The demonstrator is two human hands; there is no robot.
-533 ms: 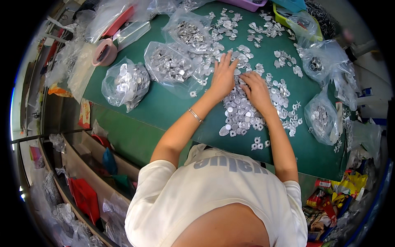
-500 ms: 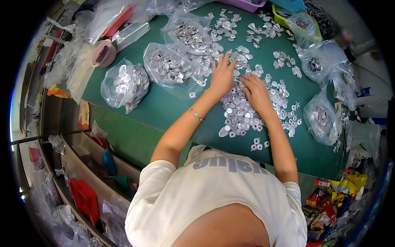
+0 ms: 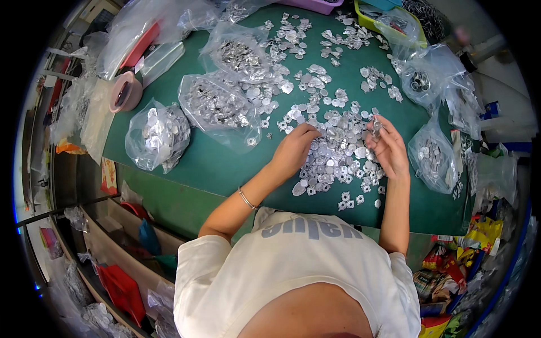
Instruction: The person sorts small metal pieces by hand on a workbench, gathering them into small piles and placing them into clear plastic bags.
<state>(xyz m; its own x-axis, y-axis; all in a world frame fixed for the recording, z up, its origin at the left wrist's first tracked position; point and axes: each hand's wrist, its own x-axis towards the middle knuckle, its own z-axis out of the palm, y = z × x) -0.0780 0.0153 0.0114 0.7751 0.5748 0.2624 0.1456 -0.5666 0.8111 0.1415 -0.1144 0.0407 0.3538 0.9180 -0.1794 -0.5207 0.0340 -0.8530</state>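
Observation:
A wide pile of small silver metal pieces (image 3: 332,155), many of them round and flat, spreads over the green table (image 3: 225,174) in front of me. My left hand (image 3: 294,147) rests at the pile's left edge, its fingers bent down and together; what lies under the fingertips is hidden. To the right of the pile, my right hand (image 3: 391,147) is turned partly palm up. A few small silver metal pieces (image 3: 376,126) sit between its thumb and fingers. Smaller clusters of silver pieces (image 3: 341,98) lie beyond both hands.
Clear plastic bags of silver pieces (image 3: 217,101) stand on the left, with another bag (image 3: 433,158) at the right. A pink cup (image 3: 127,93) sits at the left edge. Yellow-green (image 3: 365,21) and purple baskets (image 3: 315,5) are at the far side.
Both hands have come nearer to me from the pile's far part. The left has curled its fingers; the right has moved right, turned up and taken hold of some pieces.

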